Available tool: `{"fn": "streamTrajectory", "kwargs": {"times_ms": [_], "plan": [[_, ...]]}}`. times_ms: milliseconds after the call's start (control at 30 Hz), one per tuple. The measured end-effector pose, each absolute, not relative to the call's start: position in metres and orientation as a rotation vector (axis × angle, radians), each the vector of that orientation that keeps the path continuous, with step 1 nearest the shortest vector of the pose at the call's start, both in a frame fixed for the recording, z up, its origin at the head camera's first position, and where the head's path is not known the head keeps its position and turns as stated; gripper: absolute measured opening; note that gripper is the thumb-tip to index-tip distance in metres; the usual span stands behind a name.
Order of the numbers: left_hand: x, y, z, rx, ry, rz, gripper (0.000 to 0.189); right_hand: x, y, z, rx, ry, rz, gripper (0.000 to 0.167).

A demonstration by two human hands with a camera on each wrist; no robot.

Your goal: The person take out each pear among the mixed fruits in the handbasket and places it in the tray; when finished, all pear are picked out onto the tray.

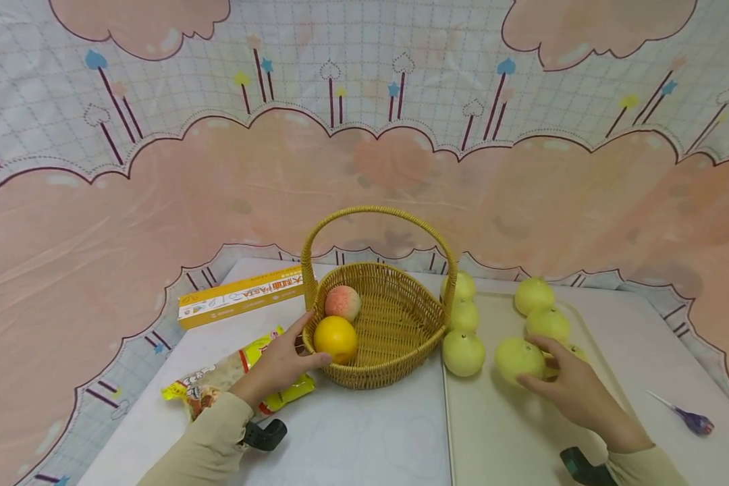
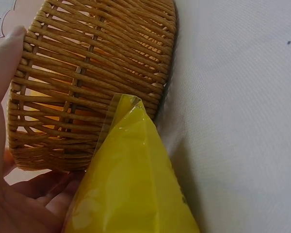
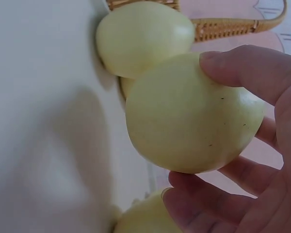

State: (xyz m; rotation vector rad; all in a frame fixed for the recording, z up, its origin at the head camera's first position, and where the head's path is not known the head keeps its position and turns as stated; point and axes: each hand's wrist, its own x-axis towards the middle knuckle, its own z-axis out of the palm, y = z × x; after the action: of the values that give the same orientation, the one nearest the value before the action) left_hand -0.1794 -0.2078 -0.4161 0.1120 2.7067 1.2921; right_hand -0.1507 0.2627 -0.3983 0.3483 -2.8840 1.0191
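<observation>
A wicker basket (image 1: 395, 324) with a tall arched handle holds a peach (image 1: 343, 304) and an orange (image 1: 335, 339) at its left side. My left hand (image 1: 282, 361) grips the basket's left rim, thumb over the edge and fingers against the outside weave. In the right wrist view, my right hand (image 3: 247, 141) holds a smooth, pale yellow-green round fruit (image 3: 189, 116) between thumb and fingers. The head view shows that fruit (image 1: 519, 361) over the beige tray (image 1: 492, 432). Similar fruits (image 1: 548, 324) sit behind it, one partly hidden by the hand.
More pale fruits (image 1: 464, 352) line the tray's left edge beside the basket. At left lie a yellow-ended food packet (image 1: 219, 378), close by my left wrist, and an orange pasta box (image 1: 243, 295). A wrapped lollipop (image 1: 692, 420) lies right of the tray.
</observation>
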Motion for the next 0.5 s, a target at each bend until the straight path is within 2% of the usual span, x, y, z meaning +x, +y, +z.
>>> {"fn": "streamTrajectory", "kwargs": {"times_ms": [500], "plan": [[-0.18, -0.208, -0.417, 0.107, 2.706, 1.291, 0.101, -0.157, 0.254, -0.414, 0.344, -2.951, 0.975, 0.073]]}}
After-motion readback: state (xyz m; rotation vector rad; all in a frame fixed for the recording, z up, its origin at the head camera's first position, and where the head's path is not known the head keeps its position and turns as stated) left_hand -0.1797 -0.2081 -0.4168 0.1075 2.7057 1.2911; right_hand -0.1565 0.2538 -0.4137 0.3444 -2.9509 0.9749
